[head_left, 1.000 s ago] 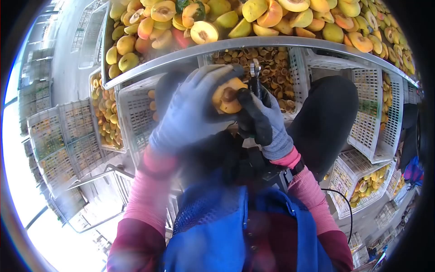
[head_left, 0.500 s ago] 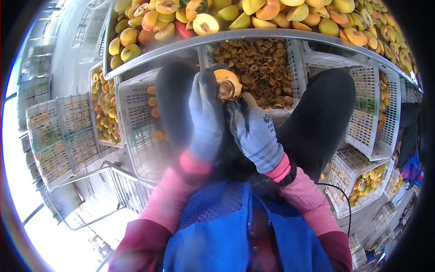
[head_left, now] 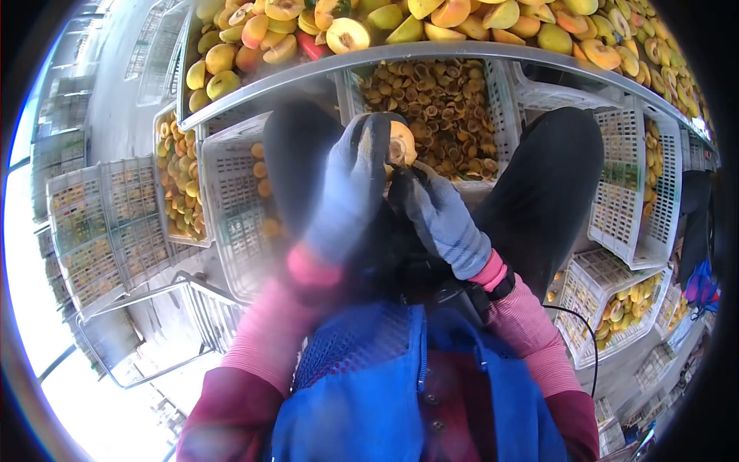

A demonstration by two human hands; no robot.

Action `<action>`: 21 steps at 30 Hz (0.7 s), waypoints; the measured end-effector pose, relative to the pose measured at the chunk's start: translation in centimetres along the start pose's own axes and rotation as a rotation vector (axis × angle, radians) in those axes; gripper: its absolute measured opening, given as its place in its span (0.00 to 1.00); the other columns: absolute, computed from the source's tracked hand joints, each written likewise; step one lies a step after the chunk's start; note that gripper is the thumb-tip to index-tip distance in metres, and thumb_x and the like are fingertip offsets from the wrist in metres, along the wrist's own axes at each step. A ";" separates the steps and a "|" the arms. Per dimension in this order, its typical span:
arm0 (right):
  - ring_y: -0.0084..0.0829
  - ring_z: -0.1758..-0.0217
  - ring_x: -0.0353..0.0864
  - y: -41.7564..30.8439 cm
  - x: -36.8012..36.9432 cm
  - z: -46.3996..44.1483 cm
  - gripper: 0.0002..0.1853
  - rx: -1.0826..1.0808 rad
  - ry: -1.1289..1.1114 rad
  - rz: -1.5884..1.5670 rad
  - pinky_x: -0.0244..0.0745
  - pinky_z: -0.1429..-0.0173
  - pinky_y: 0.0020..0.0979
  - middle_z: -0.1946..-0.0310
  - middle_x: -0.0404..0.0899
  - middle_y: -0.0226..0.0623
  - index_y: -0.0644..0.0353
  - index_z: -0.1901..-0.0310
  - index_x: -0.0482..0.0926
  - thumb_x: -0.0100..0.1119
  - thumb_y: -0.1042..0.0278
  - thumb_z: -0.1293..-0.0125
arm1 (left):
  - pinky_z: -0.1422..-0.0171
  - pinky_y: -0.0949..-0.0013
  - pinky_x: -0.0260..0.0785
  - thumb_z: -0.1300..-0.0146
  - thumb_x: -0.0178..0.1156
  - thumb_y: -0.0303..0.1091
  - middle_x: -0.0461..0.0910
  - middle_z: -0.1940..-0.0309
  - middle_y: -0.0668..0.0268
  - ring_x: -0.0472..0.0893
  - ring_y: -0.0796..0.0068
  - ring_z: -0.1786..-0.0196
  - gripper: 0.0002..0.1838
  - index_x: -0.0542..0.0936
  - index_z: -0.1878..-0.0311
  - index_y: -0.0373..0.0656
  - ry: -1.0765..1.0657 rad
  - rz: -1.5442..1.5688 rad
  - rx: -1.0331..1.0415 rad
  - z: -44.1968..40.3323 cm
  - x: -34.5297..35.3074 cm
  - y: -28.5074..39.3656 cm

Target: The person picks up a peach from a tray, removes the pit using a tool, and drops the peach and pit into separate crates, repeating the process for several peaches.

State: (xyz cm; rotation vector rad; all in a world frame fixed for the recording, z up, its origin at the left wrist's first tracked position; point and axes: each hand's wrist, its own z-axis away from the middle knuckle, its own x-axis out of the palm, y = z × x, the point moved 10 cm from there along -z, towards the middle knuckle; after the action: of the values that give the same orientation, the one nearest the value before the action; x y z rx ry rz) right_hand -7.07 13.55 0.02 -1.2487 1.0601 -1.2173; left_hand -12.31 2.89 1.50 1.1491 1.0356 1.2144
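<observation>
In the middle of the view, my left hand [head_left: 346,185], in a grey-blue glove with dark fingers, is closed around a halved peach [head_left: 402,143]. Its cut face is turned to the right, with a brownish centre. Just below it, my right hand [head_left: 448,229], gloved the same way, has its fingers curled closed against the peach's lower edge. Whatever the right fingers grip is hidden by the dark glove tips. Beyond both hands, a crate [head_left: 500,115] holds many small brown-yellow cut pieces, apparently pit sections.
A metal-edged table [head_left: 431,51] heaped with halved peaches [head_left: 348,35] crosses the top. White plastic crates stand left [head_left: 231,177] and right [head_left: 616,181] of my knees, some with peaches. A metal frame [head_left: 208,308] is at lower left, and a black cable [head_left: 589,327] hangs at right.
The peach has turned, so its cut face shows narrower, and it has shifted slightly right. My left wrist has swung left and my right hand has moved slightly down and right.
</observation>
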 end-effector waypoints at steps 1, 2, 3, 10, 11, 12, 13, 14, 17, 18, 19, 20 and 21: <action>0.37 0.75 0.75 1.2 0.4 0.2 0.15 0.154 -0.027 -0.150 0.68 0.71 0.33 0.74 0.76 0.42 0.61 0.57 0.73 0.47 0.56 0.30 | 0.59 0.74 0.70 0.30 0.51 0.37 0.79 0.66 0.62 0.77 0.76 0.63 0.13 0.77 0.54 0.36 -0.088 0.134 -0.165 0.0 0.5 -1.0; 0.32 0.78 0.73 1.8 1.0 0.7 0.15 0.309 -0.055 -0.301 0.65 0.74 0.29 0.76 0.74 0.37 0.59 0.60 0.73 0.47 0.55 0.30 | 0.60 0.74 0.70 0.30 0.51 0.37 0.79 0.66 0.63 0.77 0.78 0.62 0.13 0.77 0.53 0.36 -0.165 0.136 -0.247 -0.3 0.8 -1.2; 0.28 0.79 0.70 2.0 1.7 1.2 0.16 0.432 -0.094 -0.430 0.62 0.76 0.26 0.78 0.71 0.33 0.58 0.62 0.73 0.47 0.53 0.29 | 0.60 0.75 0.70 0.30 0.51 0.36 0.79 0.66 0.65 0.77 0.79 0.62 0.13 0.77 0.53 0.37 -0.243 0.137 -0.327 -0.4 1.1 -1.7; 0.18 0.87 0.58 -0.3 7.0 4.6 0.26 0.875 -0.648 -1.660 0.52 0.85 0.22 0.84 0.62 0.24 0.54 0.66 0.72 0.40 0.36 0.31 | 0.56 0.69 0.73 0.30 0.49 0.33 0.78 0.61 0.55 0.79 0.66 0.64 0.13 0.72 0.48 0.35 -0.383 -0.323 0.337 -0.6 2.7 1.8; 0.18 0.87 0.58 -1.0 7.1 4.5 0.26 0.839 -0.679 -1.700 0.53 0.85 0.22 0.84 0.62 0.24 0.54 0.64 0.72 0.39 0.36 0.31 | 0.56 0.68 0.73 0.31 0.51 0.31 0.77 0.61 0.55 0.79 0.66 0.63 0.14 0.69 0.46 0.36 -0.296 -0.304 0.444 -0.1 2.0 1.2; 0.18 0.87 0.57 -1.7 7.1 4.4 0.27 0.798 -0.710 -1.739 0.53 0.85 0.22 0.83 0.61 0.24 0.54 0.63 0.72 0.38 0.36 0.31 | 0.56 0.68 0.73 0.33 0.53 0.30 0.77 0.60 0.54 0.79 0.66 0.63 0.17 0.67 0.43 0.36 -0.209 -0.286 0.551 0.8 1.9 0.9; 0.19 0.87 0.57 -2.3 7.1 4.3 0.27 0.755 -0.741 -1.779 0.53 0.85 0.23 0.83 0.61 0.25 0.55 0.62 0.72 0.37 0.36 0.30 | 0.54 0.68 0.73 0.32 0.51 0.32 0.77 0.59 0.55 0.78 0.67 0.61 0.17 0.67 0.43 0.36 -0.147 -0.128 0.370 0.5 1.6 -0.3; 0.20 0.84 0.59 -4.8 6.0 3.7 0.28 0.519 -0.978 -1.920 0.56 0.82 0.23 0.80 0.62 0.26 0.55 0.58 0.72 0.34 0.37 0.29 | 0.52 0.68 0.72 0.31 0.48 0.34 0.77 0.58 0.57 0.78 0.68 0.60 0.17 0.67 0.42 0.36 -0.025 0.288 -0.008 0.1 0.5 -3.4; 0.18 0.87 0.63 -1.1 5.4 2.2 0.26 0.604 -0.673 -1.925 0.60 0.91 0.20 0.83 0.65 0.28 0.60 0.58 0.71 0.37 0.42 0.28 | 0.48 0.68 0.72 0.27 0.42 0.40 0.76 0.55 0.60 0.77 0.71 0.57 0.20 0.68 0.40 0.37 0.381 0.760 -0.134 1.4 -5.8 -3.6; 0.17 0.88 0.60 1.7 5.7 2.8 0.27 0.769 -0.533 -1.897 0.57 0.91 0.20 0.83 0.64 0.27 0.59 0.61 0.74 0.36 0.40 0.28 | 0.46 0.68 0.71 0.26 0.39 0.42 0.76 0.54 0.61 0.77 0.72 0.56 0.21 0.68 0.40 0.37 0.431 0.644 -0.015 1.3 -9.3 -1.2; 0.17 0.88 0.59 2.8 5.7 3.2 0.27 0.806 -0.506 -1.806 0.56 0.91 0.20 0.84 0.63 0.27 0.59 0.62 0.74 0.36 0.40 0.29 | 0.46 0.67 0.71 0.27 0.41 0.43 0.78 0.55 0.60 0.78 0.71 0.56 0.21 0.71 0.43 0.36 0.388 0.123 0.095 0.8 -13.1 1.6; 0.17 0.88 0.58 3.8 5.8 3.6 0.28 0.850 -0.484 -1.716 0.54 0.91 0.19 0.84 0.62 0.26 0.58 0.63 0.75 0.37 0.39 0.29 | 0.47 0.67 0.71 0.27 0.43 0.43 0.80 0.57 0.59 0.79 0.70 0.56 0.21 0.75 0.47 0.36 0.429 -0.389 0.213 0.7 -16.8 4.3; 0.17 0.89 0.57 4.6 6.0 3.8 0.28 0.886 -0.464 -1.627 0.53 0.91 0.19 0.84 0.62 0.26 0.58 0.64 0.75 0.37 0.39 0.29 | 0.50 0.67 0.71 0.31 0.50 0.43 0.81 0.59 0.58 0.80 0.71 0.58 0.19 0.77 0.49 0.37 0.410 -0.985 0.118 0.0 -17.2 5.4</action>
State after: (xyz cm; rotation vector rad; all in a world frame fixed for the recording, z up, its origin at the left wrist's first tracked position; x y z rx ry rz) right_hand -2.46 7.69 -3.88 -1.4050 -1.1070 -1.9811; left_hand -14.64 -14.28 6.64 0.3312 1.7170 0.5836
